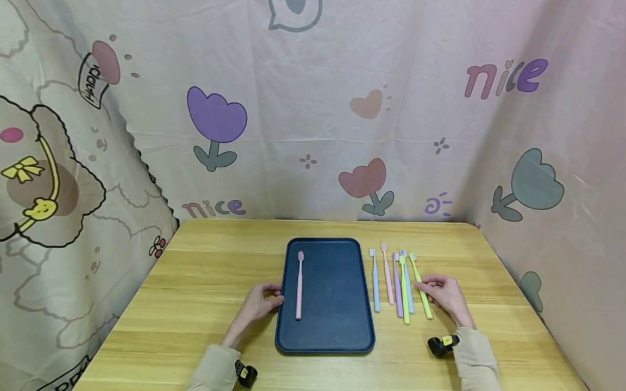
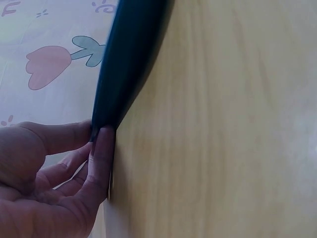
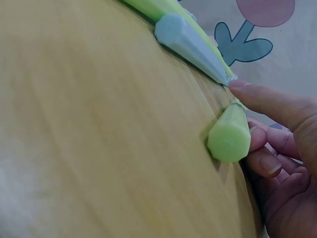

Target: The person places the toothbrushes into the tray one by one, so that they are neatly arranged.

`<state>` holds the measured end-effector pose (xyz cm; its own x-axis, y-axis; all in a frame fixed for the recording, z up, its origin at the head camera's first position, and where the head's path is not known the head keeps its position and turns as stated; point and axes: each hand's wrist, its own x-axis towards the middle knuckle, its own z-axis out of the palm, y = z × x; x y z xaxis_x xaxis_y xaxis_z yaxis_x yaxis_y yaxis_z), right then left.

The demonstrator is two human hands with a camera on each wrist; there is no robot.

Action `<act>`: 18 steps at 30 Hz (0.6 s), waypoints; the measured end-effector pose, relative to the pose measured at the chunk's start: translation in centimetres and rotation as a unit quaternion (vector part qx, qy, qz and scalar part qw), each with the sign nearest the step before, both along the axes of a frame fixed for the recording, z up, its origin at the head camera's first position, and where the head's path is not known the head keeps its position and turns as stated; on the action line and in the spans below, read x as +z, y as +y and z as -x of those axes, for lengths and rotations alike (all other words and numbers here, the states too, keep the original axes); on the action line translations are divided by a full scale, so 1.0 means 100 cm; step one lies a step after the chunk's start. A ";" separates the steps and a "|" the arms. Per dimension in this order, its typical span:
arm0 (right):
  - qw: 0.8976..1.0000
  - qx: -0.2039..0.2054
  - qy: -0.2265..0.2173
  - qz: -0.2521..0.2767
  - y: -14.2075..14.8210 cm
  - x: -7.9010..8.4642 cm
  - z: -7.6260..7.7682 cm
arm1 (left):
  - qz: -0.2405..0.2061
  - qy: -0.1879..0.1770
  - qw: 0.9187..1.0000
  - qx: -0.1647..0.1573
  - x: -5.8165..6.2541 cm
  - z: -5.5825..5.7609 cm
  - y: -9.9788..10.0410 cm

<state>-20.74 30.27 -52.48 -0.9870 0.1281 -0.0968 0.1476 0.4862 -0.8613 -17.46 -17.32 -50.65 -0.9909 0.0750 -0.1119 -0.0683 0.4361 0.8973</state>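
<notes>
Behind a wood-grain tabletop (image 1: 205, 260), a pale flower-printed curtain (image 1: 293, 81) is hung. Rightmost on the wood, a lime-green toothbrush (image 1: 418, 271) is pinched by the right hand (image 1: 446, 294). Beside it, 5 pastel toothbrushes (image 1: 398, 289) are laid. Farther left, a dark-blue rectangular tray (image 1: 332, 304), bearing 1 pink toothbrush (image 1: 299, 288), is gripped along its left side by the left hand (image 1: 259, 301).

A person's bare left hand (image 1: 258, 302) and right hand (image 1: 447, 293), with beige sleeves (image 1: 476, 359).
Behind each grip, beside the cuff (image 1: 469, 335): a black wrist camera (image 1: 436, 347) with a yellow patch (image 1: 447, 340), perhaps lettered, too small to read.
</notes>
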 end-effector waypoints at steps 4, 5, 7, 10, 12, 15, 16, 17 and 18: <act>1.000 -0.004 0.003 -0.016 -0.001 0.001 0.001 | -0.004 0.001 1.000 -0.003 0.000 0.000 0.000; 1.000 -0.005 0.004 -0.021 -0.001 0.001 0.001 | -0.004 0.001 1.000 -0.003 0.000 0.000 0.000; 0.999 -0.006 0.005 -0.031 -0.001 0.002 0.002 | -0.004 0.001 1.000 -0.004 0.000 0.000 -0.001; 0.999 -0.010 0.004 -0.041 -0.002 0.001 0.002 | -0.003 0.002 1.000 -0.004 0.000 0.000 -0.001; 0.999 -0.011 0.006 -0.047 -0.002 0.001 0.003 | -0.002 0.003 1.000 -0.004 -0.001 0.000 -0.001; 0.999 -0.013 0.008 -0.048 -0.002 0.000 0.003 | -0.004 0.003 1.000 -0.004 -0.001 0.000 -0.001; 0.999 -0.013 0.008 -0.048 -0.002 0.000 0.003 | -0.003 0.003 1.000 -0.004 -0.001 0.000 -0.001; 0.999 -0.013 0.008 -0.049 -0.002 0.000 0.003 | -0.003 0.003 1.000 -0.003 -0.001 0.000 -0.001; 0.999 -0.015 0.007 -0.048 -0.003 0.000 0.002 | -0.004 0.004 1.000 -0.004 -0.001 0.001 -0.001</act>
<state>-20.99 29.98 -52.44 -0.9837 0.1659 -0.0690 0.1517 0.5614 -0.8135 -17.51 -17.44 -50.76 -0.9911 0.0838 -0.1037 -0.0580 0.4294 0.9012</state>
